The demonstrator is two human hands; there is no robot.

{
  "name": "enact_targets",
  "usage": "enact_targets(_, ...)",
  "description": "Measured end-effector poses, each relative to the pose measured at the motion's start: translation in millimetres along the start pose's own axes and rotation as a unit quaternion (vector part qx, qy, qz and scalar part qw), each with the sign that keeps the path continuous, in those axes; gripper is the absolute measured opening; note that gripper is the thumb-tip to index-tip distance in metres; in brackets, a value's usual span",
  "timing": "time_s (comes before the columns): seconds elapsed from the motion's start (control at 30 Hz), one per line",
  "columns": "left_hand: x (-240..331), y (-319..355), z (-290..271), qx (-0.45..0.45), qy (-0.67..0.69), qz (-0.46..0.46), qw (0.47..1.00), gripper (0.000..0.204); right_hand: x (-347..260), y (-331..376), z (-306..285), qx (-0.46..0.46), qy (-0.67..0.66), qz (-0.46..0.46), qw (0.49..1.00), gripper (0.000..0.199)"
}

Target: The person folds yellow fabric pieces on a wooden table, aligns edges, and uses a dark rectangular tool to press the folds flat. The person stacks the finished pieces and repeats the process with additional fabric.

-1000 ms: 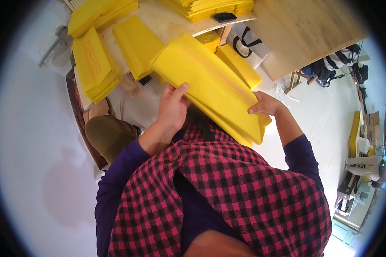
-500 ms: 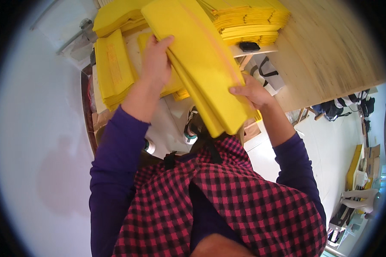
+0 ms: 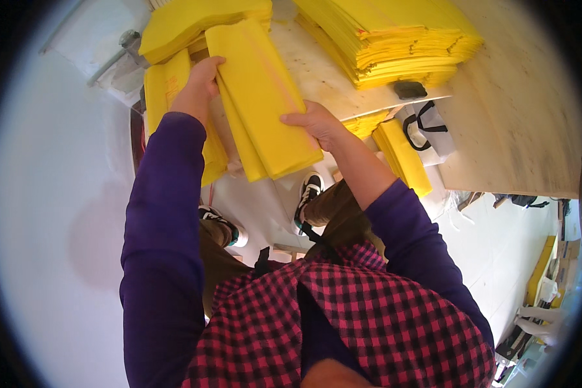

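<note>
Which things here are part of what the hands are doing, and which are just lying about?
In hand:
left hand
right hand
yellow envelopes, gripped by both
yellow stacks on the table

Lying about:
black object
white bag

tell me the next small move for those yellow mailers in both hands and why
Probably lower the bundle of yellow mailers onto the wooden tabletop. The left hand and right hand grip its opposite edges, and it hangs partly past the table edge, beside the tall yellow stack.
</note>
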State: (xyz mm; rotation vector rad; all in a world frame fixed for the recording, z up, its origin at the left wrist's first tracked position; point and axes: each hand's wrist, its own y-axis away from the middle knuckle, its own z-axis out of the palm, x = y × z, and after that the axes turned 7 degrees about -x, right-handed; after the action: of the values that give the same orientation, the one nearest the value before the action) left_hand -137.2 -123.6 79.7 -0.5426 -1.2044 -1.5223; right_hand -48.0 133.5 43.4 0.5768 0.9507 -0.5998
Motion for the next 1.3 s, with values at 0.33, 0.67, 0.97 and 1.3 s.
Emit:
enact_targets(0.33, -32, 15, 11, 0.109, -0.115, 0.010, 0.987, 0.046, 28, -27, -23, 0.114, 0.245, 0.012, 0.963, 0.045)
enact_targets(0.67, -38, 53, -1, 0.118, -0.121, 0.070, 0.983, 0.051, 12, -25, -25, 0.005, -0.036, 0.018, 0.999, 0.048)
enact_targets(0.97, -55, 64, -2, 0.124, -0.037, 0.025, 0.991, 0.047, 6, -25, -35, -0.079, -0.213, -0.009, 0.974, 0.045)
enact_targets(1.3, -70, 82, 28, -0.006, 0.111, 0.030, 0.993, 0.032, 12, -24, -37, -0.085, -0.208, -0.020, 0.974, 0.049)
